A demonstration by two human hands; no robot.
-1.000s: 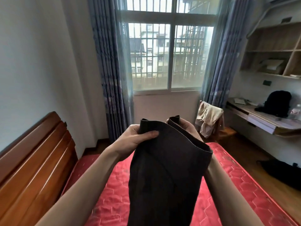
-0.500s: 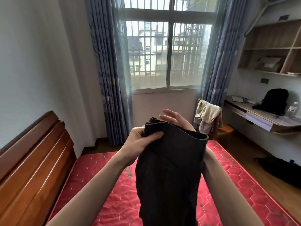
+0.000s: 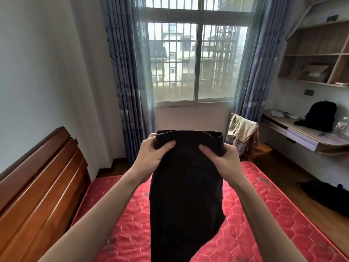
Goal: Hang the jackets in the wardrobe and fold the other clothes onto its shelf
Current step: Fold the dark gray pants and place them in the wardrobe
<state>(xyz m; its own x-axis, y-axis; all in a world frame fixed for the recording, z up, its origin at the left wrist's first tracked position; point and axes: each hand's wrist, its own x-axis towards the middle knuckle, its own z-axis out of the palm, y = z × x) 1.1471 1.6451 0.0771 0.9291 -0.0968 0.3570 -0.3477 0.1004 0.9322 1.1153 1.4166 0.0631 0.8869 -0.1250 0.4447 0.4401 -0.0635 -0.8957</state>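
Above the red mattress [image 3: 245, 214], by the barred window [image 3: 196, 63], both hands' fingers [image 3: 168, 145] grip dark trousers [image 3: 187, 186].

garment [image 3: 186, 186]: plain dark brown, almost black
mattress [image 3: 264, 214] under the garment: red, stitched in a hexagon pattern
headboard [image 3: 37, 186] left of the mattress: glossy reddish-brown wood
curtains [image 3: 124, 82] beyond the mattress: grey-blue with a faint floral print
backpack [image 3: 322, 116] right of the mattress: black
cloth on chair [image 3: 242, 128]: cream
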